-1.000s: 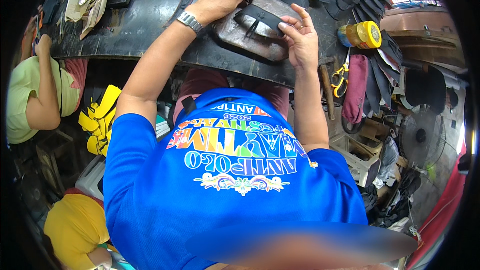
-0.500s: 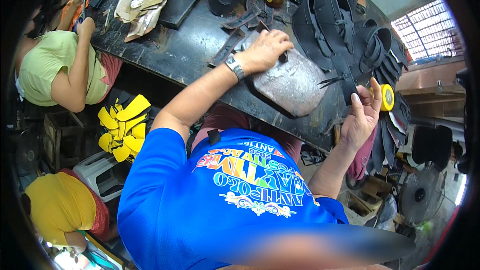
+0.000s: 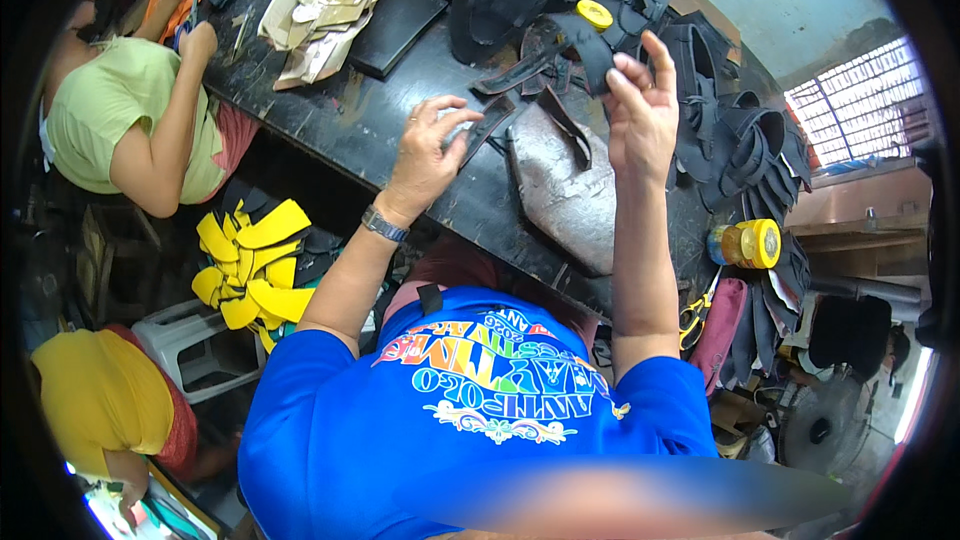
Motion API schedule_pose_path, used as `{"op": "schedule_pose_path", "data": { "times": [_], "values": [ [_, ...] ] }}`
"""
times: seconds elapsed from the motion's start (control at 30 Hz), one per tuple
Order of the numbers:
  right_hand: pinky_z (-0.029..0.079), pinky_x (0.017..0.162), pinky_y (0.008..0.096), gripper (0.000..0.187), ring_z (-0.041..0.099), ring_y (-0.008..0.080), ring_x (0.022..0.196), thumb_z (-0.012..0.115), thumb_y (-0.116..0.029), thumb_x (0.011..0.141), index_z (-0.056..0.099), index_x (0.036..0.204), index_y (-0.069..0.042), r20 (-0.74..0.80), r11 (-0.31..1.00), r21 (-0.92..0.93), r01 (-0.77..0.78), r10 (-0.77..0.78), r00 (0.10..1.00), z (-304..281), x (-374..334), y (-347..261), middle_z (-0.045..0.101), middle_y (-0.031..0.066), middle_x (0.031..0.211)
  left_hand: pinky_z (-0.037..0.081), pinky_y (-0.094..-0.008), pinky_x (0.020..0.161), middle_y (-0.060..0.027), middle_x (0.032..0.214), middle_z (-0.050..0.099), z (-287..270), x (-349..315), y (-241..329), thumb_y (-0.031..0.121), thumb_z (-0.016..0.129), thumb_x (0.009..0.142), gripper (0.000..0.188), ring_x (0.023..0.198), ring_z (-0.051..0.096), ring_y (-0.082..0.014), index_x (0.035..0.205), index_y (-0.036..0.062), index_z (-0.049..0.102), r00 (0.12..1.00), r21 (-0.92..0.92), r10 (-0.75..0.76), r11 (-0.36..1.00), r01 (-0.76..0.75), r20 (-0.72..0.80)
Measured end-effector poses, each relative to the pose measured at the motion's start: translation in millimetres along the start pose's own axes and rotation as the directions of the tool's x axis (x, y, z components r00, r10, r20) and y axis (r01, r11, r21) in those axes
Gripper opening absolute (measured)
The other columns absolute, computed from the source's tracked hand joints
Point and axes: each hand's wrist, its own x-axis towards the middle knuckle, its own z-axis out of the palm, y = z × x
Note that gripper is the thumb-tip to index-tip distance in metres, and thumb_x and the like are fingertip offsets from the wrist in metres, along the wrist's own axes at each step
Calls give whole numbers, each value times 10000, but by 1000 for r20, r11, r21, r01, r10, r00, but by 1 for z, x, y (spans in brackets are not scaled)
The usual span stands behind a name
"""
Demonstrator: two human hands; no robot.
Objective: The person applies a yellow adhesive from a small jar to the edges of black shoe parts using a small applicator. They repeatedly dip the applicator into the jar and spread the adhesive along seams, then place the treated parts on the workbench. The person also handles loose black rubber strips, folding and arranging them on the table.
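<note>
My right hand (image 3: 642,120) is raised above the far side of the table, fingertips pinching a flat black strap piece (image 3: 588,55). My left hand (image 3: 425,155) hovers at the table's near edge, fingers curved and apart, with nothing visible in them. Beside its fingertips lies a dark strip (image 3: 490,122) with a reddish edge. Between my forearms sits a worn grey metallic slab (image 3: 560,200), partly hidden by my right forearm. A bent dark strap (image 3: 567,128) rests on the slab's far part.
Black strapped sandal uppers (image 3: 690,90) crowd the table's far right. A yellow-lidded jar (image 3: 593,14) stands behind my right hand, another jar (image 3: 755,243) at the right edge near yellow-handled scissors (image 3: 693,320). A cardboard tray (image 3: 283,25) lies left. A co-worker in light green (image 3: 130,120) holds scissors.
My left hand has lifted off the slab and moved left, uncovering the bent strap. My right hand has carried its black strap piece from the right edge up and left, past the slab.
</note>
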Motion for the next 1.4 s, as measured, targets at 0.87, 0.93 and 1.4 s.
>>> {"op": "schedule_pose_path", "data": {
  "times": [0.87, 0.93, 1.4],
  "values": [
    [465, 820, 494, 555, 641, 341, 950, 649, -57, 775, 491, 1307, -83, 597, -84, -801, 593, -180, 781, 51, 3, 144, 684, 150, 1001, 493, -428, 978, -176, 1164, 614, -10, 46, -100, 157, 696, 887, 553, 1112, 611, -352, 1408, 170, 513, 949, 127, -247, 966, 225, 196],
    [467, 834, 483, 579, 645, 328, 976, 648, -47, 785, 478, 1336, -97, 543, -200, -826, 527, -30, 839, 51, 11, 153, 681, 151, 1035, 463, -430, 1039, -179, 1268, 556, -7, 47, -99, 152, 723, 864, 587, 1195, 548, -399, 1410, 149, 507, 960, 231, -208, 959, 163, 186],
    [611, 774, 385, 636, 680, 231, 907, 632, 111, 881, 334, 1412, -73, -78, 978, 208, -16, 33, 996, -26, -1, 47, 597, 137, 1102, 504, -268, 891, -59, 1131, 691, 19, 20, 5, 124, 686, 941, 222, 1041, 639, -137, 1137, 24, 716, 935, -531, -227, 774, 344, 273]
  ]
}}
